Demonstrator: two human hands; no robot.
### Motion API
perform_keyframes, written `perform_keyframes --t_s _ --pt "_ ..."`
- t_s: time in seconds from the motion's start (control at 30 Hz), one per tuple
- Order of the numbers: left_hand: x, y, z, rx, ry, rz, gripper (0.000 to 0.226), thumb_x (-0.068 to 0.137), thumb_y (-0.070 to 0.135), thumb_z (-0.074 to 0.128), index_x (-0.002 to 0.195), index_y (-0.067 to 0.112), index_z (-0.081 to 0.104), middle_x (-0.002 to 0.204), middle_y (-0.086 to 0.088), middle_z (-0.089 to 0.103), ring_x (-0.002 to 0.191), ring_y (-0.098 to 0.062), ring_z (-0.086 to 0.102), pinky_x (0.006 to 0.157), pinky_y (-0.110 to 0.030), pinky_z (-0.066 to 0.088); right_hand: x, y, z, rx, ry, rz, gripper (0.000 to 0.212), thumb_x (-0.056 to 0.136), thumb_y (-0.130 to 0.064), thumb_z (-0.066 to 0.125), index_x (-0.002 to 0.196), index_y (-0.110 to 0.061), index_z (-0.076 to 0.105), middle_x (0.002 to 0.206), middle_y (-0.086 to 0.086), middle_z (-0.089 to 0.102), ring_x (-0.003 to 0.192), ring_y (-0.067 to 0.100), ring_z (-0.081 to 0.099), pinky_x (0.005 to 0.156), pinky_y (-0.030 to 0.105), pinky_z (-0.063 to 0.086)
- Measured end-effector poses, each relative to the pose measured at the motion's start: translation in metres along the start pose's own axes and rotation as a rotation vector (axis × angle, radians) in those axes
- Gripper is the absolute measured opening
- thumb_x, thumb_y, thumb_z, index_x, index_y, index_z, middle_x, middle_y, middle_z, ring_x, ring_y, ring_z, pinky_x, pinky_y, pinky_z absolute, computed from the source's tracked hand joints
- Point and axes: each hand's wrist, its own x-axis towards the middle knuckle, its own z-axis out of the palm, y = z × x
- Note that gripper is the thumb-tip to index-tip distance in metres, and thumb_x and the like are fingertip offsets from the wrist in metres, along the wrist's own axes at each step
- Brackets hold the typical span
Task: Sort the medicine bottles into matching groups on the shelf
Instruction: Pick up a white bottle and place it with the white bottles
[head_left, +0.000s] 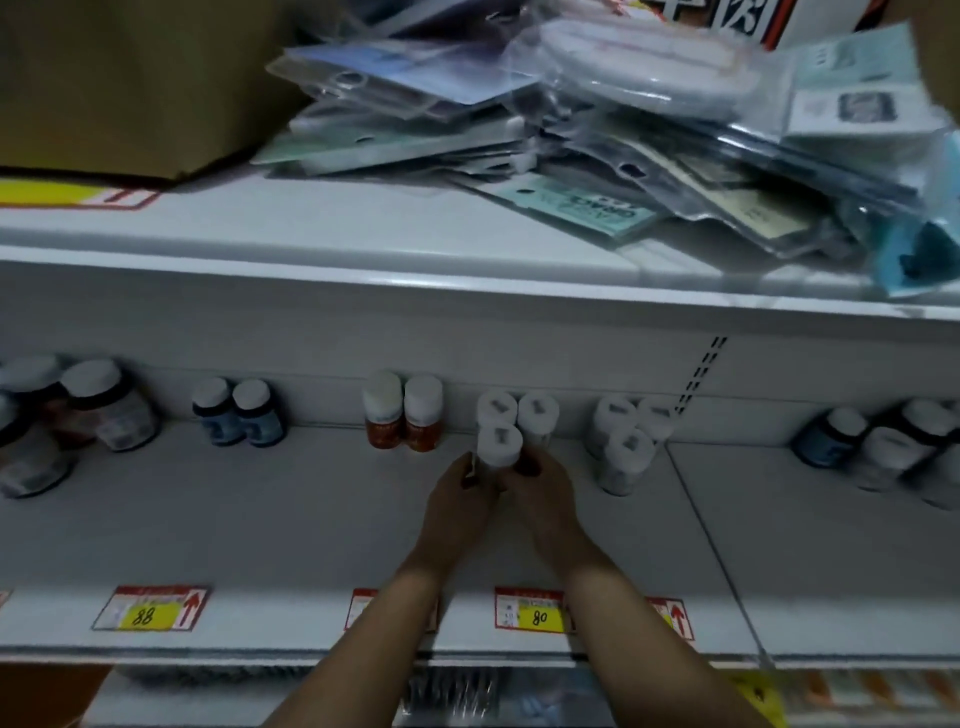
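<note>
White metal shop shelf (260, 519), dim light. On it, left hand (462, 493) & right hand (540, 488) each have a grip clasped round the front white-capped medicine bottle (500, 447), just in front of two matching bottles (519, 410). Best approach: slide it snug vs. the pair, keep it upright, then let go gently.

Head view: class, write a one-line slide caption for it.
The left hand and right hand grip the front white-capped bottle of a trio, beside two orange bottles on the shelf.
</note>
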Motion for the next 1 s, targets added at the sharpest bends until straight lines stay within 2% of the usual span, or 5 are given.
perform_keyframes --t_s 0.2,0.3,0.43,0.67,1.0 --pt "-0.007 -0.008 -0.008 -0.101 0.056 -0.050 0.053 0.092 0.015 0.062 0.141 0.007 0.041 0.142 -0.009 0.048 0.126 -0.024 0.051 0.097 -0.031 0.043 -0.016 0.003 -0.010 -0.036 0.110 0.052 0.009 0.087 -0.017 0.065 0.096 -0.016 0.064 0.093 -0.002 0.067 0.092 0.020 0.062 0.075 0.034 0.046" --pt "-0.018 -0.002 -0.005 -0.148 0.139 0.030 0.038 0.089 0.007 0.064 0.124 0.013 0.051 0.126 -0.006 0.056 0.113 -0.022 0.057 0.087 -0.025 0.046 -0.026 0.000 -0.021 -0.029 0.122 0.094 0.049 0.086 -0.013 0.069 0.132 -0.009 0.053 0.114 0.003 0.059 0.108 0.018 0.056 0.090 0.031 0.043" --pt "-0.034 0.020 0.009 -0.187 0.162 0.108 0.036 0.087 0.006 0.064 0.121 0.011 0.053 0.117 -0.001 0.058 0.097 -0.014 0.058 0.069 -0.010 0.041 -0.040 -0.005 -0.041 0.026 0.143 0.052 0.058 0.087 -0.011 0.068 0.140 -0.007 0.046 0.134 0.010 0.058 0.119 0.020 0.057 0.085 0.020 0.043" --pt "-0.075 0.078 0.081 -0.132 0.011 0.258 0.030 0.086 0.008 0.065 0.113 0.017 0.057 0.109 0.002 0.063 0.096 -0.013 0.061 0.077 -0.020 0.046 -0.086 -0.002 -0.137 0.130 0.293 -0.067 0.039 0.084 -0.006 0.070 0.119 -0.019 0.058 0.101 -0.009 0.064 0.104 0.013 0.063 0.089 0.025 0.050" --pt "-0.173 0.141 0.259 -0.126 -0.307 0.367 0.031 0.090 0.015 0.064 0.117 0.028 0.055 0.110 0.011 0.061 0.101 -0.003 0.057 0.074 -0.015 0.051 -0.174 0.060 -0.343 0.192 0.461 -0.045 0.044 0.089 -0.013 0.067 0.131 -0.015 0.052 0.121 0.000 0.057 0.103 0.006 0.058 0.068 0.010 0.051"
